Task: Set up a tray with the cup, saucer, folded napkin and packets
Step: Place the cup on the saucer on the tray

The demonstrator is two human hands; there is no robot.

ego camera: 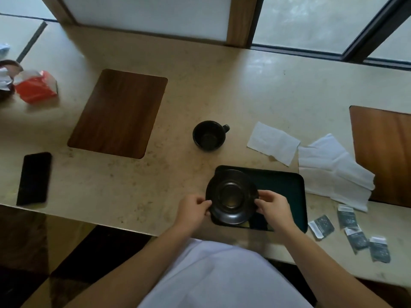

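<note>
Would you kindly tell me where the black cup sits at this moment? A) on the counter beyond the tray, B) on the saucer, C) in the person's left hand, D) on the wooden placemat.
A: the cup stands alone on the counter beyond the tray, while both hands hold the saucer over the tray's left end.

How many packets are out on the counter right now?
4, all right of the tray: packets at and. None looks hidden.
</note>
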